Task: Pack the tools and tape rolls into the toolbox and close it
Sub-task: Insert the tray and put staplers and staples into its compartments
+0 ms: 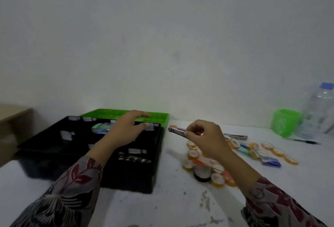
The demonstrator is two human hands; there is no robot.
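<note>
The black toolbox (43, 143) lies open on the white table, its green lid (159, 118) folded back behind it. Inside are a small blue-green item and some metal bits. My left hand (126, 129) hovers over the box's far right part, fingers relaxed, holding nothing. My right hand (204, 136) grips a metal cutter (176, 130) with an orange tip, held above the table just right of the box. Several small yellow tape rolls (192, 154) and one dark roll (201, 173) lie under and beside that hand.
More tape rolls, a blue packet (270, 161), a metal stapler-like tool (236, 137) and coloured pens lie to the right. A green cup (286, 122), a plastic bottle (319, 113) and a pen stand at far right. A wall runs behind; a wooden ledge (14, 114) is at left.
</note>
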